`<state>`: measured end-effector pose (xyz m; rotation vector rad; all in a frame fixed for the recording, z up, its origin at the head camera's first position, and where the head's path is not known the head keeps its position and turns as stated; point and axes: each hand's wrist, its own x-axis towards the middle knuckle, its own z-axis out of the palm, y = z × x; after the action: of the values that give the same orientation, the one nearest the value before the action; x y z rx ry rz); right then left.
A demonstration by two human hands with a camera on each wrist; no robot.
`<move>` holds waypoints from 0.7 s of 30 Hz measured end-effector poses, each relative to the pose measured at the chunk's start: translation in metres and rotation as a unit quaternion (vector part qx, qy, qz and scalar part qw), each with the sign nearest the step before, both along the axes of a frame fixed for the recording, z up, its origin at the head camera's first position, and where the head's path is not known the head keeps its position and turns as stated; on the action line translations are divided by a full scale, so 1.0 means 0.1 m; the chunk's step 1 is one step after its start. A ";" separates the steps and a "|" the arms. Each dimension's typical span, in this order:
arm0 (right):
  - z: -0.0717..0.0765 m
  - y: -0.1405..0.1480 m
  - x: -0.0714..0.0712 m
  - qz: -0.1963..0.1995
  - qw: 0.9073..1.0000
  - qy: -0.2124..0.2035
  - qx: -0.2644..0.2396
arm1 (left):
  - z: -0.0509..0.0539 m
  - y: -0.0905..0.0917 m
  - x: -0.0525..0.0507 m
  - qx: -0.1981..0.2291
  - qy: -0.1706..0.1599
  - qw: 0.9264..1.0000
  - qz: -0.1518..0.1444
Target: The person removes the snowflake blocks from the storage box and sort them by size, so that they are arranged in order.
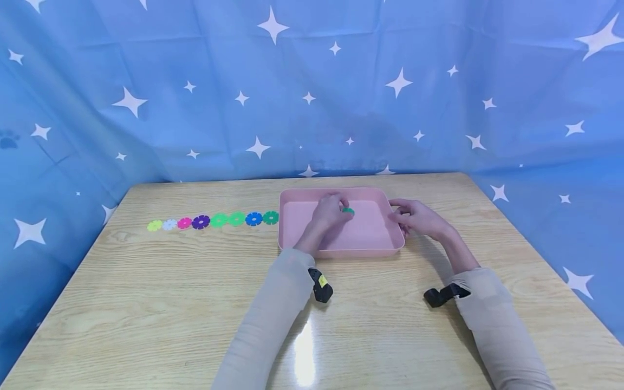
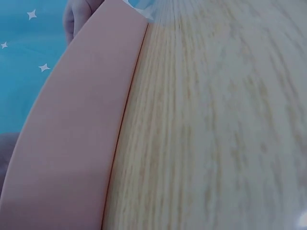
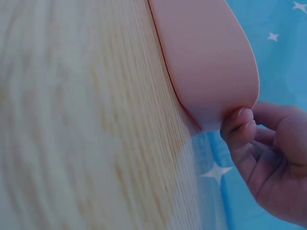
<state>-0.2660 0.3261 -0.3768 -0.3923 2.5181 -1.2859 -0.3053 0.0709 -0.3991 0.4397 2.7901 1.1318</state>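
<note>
A shallow pink tray (image 1: 361, 252) lies on the table. Over its inside, my left hand (image 1: 329, 211) reaches in with bent fingers and pinches a small green notched disc (image 1: 348, 210) at the fingertips. On the tray's right side, my right hand (image 1: 418, 218) grips the rim, its curled fingers (image 3: 240, 125) against the outer wall near a corner. From the left wrist, the tray's front wall (image 2: 81, 110) fills much of the view; the left hand shows only as a sliver at the edge, and the disc is hidden there.
A row of flower-shaped notched discs in several colours runs left from the tray, from a dark green disc (image 1: 271, 218) to a yellow-green disc (image 1: 154, 225). The wooden table (image 1: 146, 303) ends at a blue star-patterned curtain (image 1: 219, 108) behind.
</note>
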 end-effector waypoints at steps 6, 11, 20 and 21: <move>0.01 -0.01 0.02 0.000 1.000 -0.003 -0.005 | 0.01 -0.02 0.02 0.038 -0.018 0.999 -0.004; 0.01 -0.02 0.01 -0.001 1.000 -0.007 -0.010 | 0.04 -0.08 0.05 0.084 -0.022 0.996 -0.021; 0.00 -0.01 0.00 0.003 1.000 0.001 -0.013 | 0.15 -0.28 0.13 0.143 -0.019 0.988 -0.053; 0.00 -0.01 0.00 0.003 1.000 0.001 -0.013 | 0.17 -0.31 0.14 0.144 -0.015 0.988 -0.054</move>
<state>-0.2658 0.3249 -0.3771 -0.4058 2.5027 -1.3170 -0.2918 0.0396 -0.3826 0.5855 2.5486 1.5086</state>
